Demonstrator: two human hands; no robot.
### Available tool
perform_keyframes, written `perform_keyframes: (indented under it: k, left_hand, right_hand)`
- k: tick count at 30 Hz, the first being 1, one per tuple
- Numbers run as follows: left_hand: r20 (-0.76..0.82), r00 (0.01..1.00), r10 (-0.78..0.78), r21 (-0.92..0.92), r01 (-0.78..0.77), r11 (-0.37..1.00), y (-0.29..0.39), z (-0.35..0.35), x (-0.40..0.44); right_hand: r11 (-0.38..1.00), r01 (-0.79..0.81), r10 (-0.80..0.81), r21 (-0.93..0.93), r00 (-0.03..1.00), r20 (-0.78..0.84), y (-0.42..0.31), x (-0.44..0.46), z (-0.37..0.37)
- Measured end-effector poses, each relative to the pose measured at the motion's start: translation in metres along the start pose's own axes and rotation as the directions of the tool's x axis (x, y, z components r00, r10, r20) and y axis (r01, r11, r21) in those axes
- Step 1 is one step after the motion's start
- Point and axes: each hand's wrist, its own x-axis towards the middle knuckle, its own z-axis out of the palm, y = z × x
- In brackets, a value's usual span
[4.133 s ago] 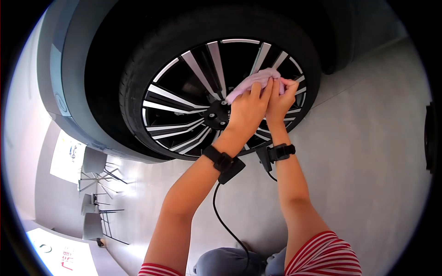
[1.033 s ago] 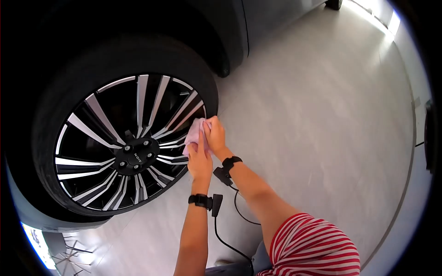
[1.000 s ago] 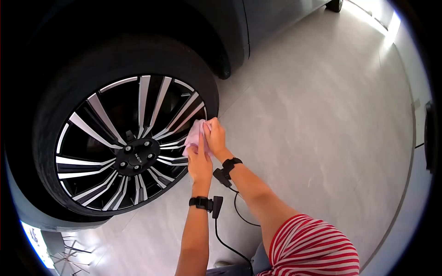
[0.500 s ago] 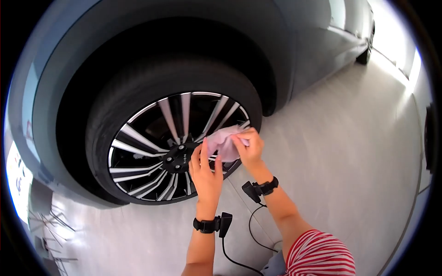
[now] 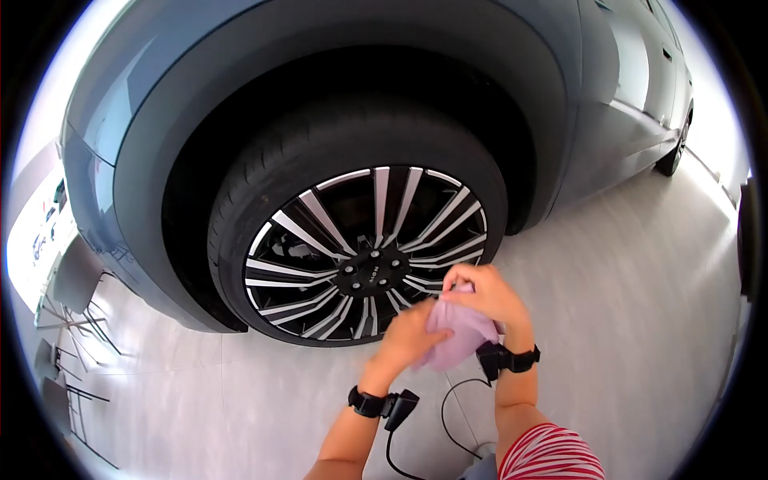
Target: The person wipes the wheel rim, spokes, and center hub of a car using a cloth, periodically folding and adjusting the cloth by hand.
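A pink cloth (image 5: pixel 458 330) hangs between my two hands, in front of the lower right part of the car wheel. My left hand (image 5: pixel 410 336), slightly blurred, grips the cloth's left side. At its upper right, my right hand (image 5: pixel 486 294) pinches the cloth between thumb and fingers. Behind them stands the wheel, with a black and silver rim (image 5: pixel 394 200) and a dark tyre (image 5: pixel 264 180). Each wrist wears a black strap with a black device and a cable.
The grey car body (image 5: pixel 552 48) arches over the wheel and runs back to a rear wheel (image 5: pixel 676 152) at the right. Grey chairs (image 5: pixel 78 276) with thin dark legs stand at the left. Pale floor (image 5: pixel 624 320) spreads below the car.
Both hands and the cloth have come away from the rim, toward me. My left hand, which was open beside the cloth, now grips it. The view has shifted to show more car body.
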Motion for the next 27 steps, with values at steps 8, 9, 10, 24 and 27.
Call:
perform_keyframes:
  k: [8,9,10,24,27]
  left_hand:
    - [0.146,0.982,0.123,0.034,-0.129,0.991,0.036,-0.093,-0.012]
    - [0.179,0.972,0.154,0.001,-0.157,0.988,0.047,-0.112,-0.010]
    - [0.205,0.963,0.173,0.023,-0.182,0.983,0.058,-0.128,-0.014]
    - [0.165,0.962,-0.216,-0.204,0.248,0.947,0.242,-0.196,-0.116]
    - [0.234,0.947,-0.218,-0.231,0.272,0.934,0.294,-0.232,-0.121]
  right_hand:
    - [0.862,0.233,0.025,-0.450,0.867,0.498,-0.086,0.028,-0.025]
    - [0.862,0.237,0.034,-0.447,0.854,0.518,-0.103,0.028,-0.035]
    - [0.860,0.247,0.037,-0.446,0.843,0.537,-0.121,0.026,-0.043]
    - [0.951,0.274,-0.204,-0.144,0.906,0.372,-0.253,-0.036,-0.084]
    - [0.924,0.324,-0.220,-0.205,0.885,0.410,-0.313,-0.047,-0.121]
